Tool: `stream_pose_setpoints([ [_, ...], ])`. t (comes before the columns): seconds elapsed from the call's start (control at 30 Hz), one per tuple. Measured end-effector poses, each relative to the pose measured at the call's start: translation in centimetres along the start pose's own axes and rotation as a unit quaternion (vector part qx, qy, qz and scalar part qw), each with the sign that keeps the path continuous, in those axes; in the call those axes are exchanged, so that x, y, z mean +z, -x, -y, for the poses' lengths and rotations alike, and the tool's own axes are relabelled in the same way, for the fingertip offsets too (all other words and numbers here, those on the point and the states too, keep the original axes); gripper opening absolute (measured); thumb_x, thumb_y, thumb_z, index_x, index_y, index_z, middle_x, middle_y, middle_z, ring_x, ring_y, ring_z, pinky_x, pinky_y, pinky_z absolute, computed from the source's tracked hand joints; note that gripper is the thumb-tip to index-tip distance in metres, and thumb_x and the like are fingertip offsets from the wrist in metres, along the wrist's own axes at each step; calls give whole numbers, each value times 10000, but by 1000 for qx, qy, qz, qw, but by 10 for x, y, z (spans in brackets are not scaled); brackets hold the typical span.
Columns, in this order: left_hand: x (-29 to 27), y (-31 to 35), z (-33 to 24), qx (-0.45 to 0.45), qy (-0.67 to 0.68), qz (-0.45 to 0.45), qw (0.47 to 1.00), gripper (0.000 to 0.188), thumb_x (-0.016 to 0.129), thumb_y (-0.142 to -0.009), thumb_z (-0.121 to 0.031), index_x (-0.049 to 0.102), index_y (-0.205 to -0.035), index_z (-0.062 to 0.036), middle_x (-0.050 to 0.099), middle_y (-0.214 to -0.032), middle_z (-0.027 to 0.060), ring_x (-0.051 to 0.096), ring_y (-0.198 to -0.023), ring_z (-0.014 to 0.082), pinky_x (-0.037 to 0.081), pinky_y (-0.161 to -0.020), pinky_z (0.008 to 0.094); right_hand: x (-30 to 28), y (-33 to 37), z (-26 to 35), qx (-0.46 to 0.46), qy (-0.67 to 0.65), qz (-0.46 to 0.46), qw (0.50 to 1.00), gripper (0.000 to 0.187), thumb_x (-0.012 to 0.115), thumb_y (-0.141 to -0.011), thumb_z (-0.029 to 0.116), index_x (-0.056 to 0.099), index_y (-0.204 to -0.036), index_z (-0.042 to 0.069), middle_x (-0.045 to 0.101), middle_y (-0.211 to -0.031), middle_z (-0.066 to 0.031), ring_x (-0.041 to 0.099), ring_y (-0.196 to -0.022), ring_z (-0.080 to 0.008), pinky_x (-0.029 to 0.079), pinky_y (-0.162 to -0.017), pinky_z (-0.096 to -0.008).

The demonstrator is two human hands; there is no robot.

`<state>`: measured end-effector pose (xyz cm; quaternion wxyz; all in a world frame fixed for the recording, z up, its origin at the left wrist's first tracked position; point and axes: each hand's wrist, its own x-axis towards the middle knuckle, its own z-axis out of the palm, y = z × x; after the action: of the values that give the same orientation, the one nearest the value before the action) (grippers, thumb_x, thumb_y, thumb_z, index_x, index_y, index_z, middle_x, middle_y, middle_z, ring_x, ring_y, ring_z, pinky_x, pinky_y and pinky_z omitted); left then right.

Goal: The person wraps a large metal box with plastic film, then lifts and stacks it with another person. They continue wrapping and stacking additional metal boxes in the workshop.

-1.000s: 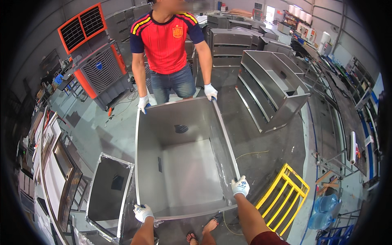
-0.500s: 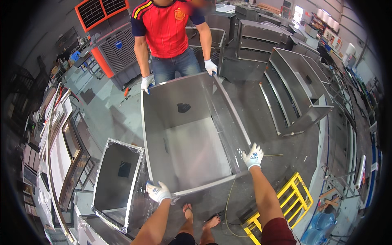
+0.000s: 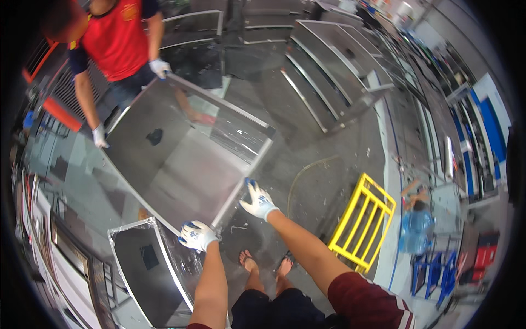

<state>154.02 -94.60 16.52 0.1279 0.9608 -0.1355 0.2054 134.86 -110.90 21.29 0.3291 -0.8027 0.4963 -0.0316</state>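
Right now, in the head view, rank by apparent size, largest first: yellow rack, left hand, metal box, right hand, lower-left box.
1. metal box
2. lower-left box
3. yellow rack
4. left hand and right hand: too alike to rank.

The metal cabinet (image 3: 189, 164) is grey with a paler, silvery rim (image 3: 258, 160); the gloved left hand (image 3: 198, 236) and right hand (image 3: 258, 203) show white and blue; the barred rack (image 3: 346, 211) is yellow.
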Motion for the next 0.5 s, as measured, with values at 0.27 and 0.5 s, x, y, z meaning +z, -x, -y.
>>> stream_pose_setpoints([
  [0.27, 33, -48, -17, -16, -34, -5, 999, 308, 543, -941, -389, 653, -912, -102, 709, -889, 92, 674, -918, 310, 464, -959, 538, 49, 135, -45, 166, -203, 68, 963, 749, 598, -935, 535, 549, -1381, -64, 650, -1270, -321, 610, -1231, -460, 481, -1049, -471],
  [0.5, 31, -52, -12, 7, -63, 127, 990, 450, 476, -979, -434, 715, -1128, -82, 751, -1119, 120, 688, -1105, 325, 379, -1108, 593, 76, 429, -145, 546, -166, 124, 812, 750, 553, -857, 573, 653, -1339, 7, 622, -1364, -287, 591, -1311, -402, 450, -1111, -442],
])
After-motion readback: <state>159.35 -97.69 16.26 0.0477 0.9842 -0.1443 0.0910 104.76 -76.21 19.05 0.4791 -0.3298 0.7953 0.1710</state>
